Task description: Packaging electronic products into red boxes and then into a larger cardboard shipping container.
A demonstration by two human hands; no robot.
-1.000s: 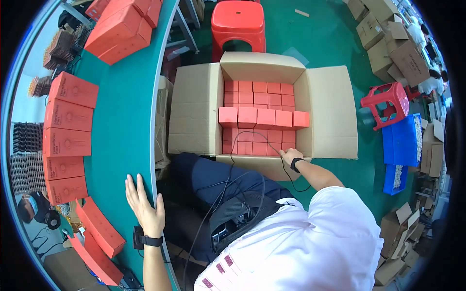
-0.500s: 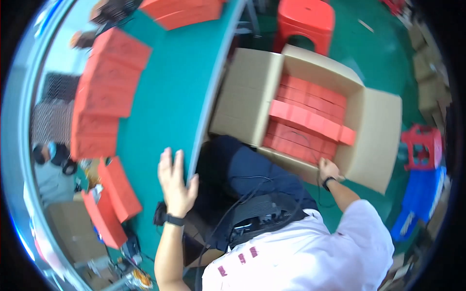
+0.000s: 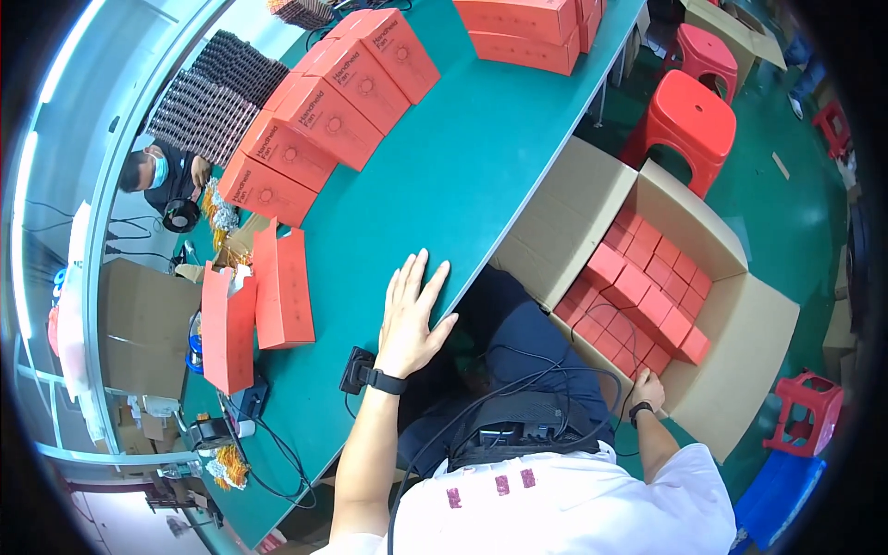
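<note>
Table (image 3: 453,166) spreads wider across the view, which has turned left; the boxes appear undisturbed, so the work seems unadvanced. Open carton (image 3: 740,361) beside it holds rows of red boxes (image 3: 647,303), one row raised. Left hand (image 3: 407,324) spreads at the table's edge; right hand (image 3: 647,390) meets the carton's near rim, grip unclear.

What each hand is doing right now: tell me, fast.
Left hand: open, at the edge of the green table, nothing seen in it.
Right hand: curled at the near rim of the carton; whether its grip holds anything cannot be told.
</note>
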